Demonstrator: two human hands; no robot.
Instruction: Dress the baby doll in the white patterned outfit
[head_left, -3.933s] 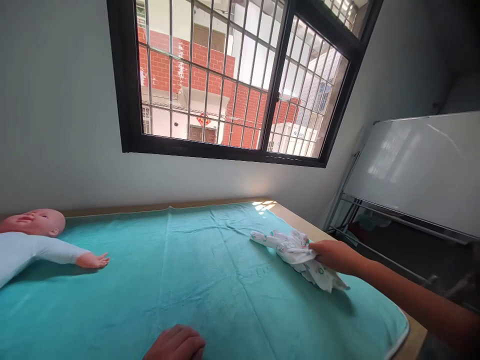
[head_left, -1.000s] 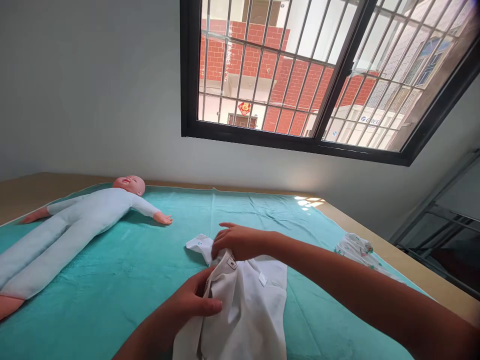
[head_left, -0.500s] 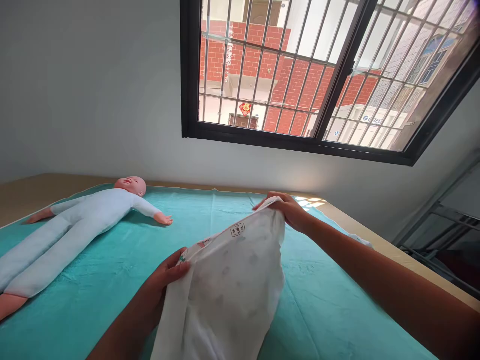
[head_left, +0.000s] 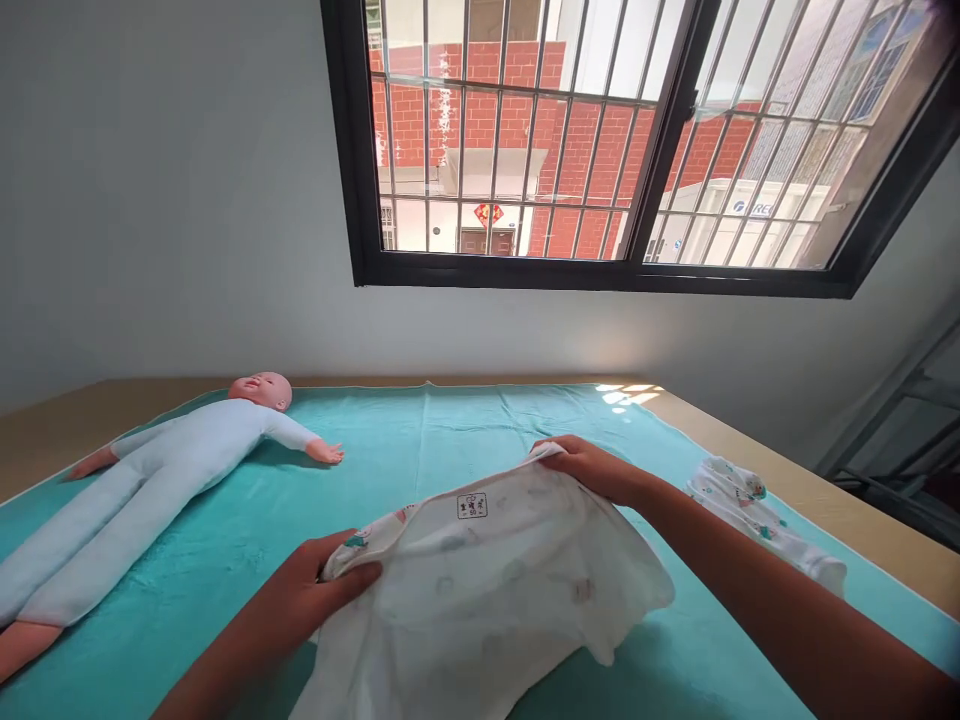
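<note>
A thin white baby garment with a faint print and a small black printed label hangs between my hands above the sheet. My left hand pinches its upper edge at the left, thumb on top. Farther off and to the right, my right hand is closed on the other end of that edge. The cloth between them is stretched along the top and loose below; its lower part runs out of view. To the left lies a baby doll on its back, in a white body suit, arms spread.
A turquoise sheet covers a wooden surface set against the wall. Beyond my right forearm lies a folded white printed cloth, partly covered by the arm. A barred window is above, and a metal frame stands at the right.
My right hand has come lower with its end of the garment, and the garment's right side has spread outward. The view has shifted, showing more of the folded cloth at the right.
</note>
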